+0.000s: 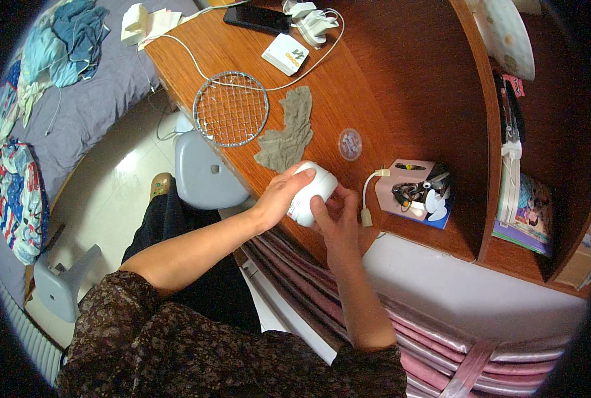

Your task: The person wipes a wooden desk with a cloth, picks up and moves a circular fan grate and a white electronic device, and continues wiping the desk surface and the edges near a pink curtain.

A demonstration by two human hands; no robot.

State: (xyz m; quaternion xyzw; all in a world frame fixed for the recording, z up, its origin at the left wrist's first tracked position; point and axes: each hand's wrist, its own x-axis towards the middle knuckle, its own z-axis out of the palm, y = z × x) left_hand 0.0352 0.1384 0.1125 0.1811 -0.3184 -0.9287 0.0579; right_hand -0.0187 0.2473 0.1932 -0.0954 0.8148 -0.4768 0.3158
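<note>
A white plastic jar or bottle [311,199] with small print on its side is tilted above the near edge of the wooden desk [325,112]. My left hand [279,198] grips it from the left, thumb over its upper part. On its right, my right hand [336,211] holds it with the thumb on its side; the other fingers are partly hidden behind it. Just beyond my hands lies a crumpled grey-green cloth [293,134], and beside that a round metal wire rack [231,108] reaches over the desk's edge. A small round clear container [350,144] sits farther right.
A white box [285,53], a black phone [256,19] and a power strip with white plugs [313,22] lie at the back, with a cable looping across. To the right are a pink tissue box [400,184] and a shelf divider [489,124]. A grey stool [203,174] stands left.
</note>
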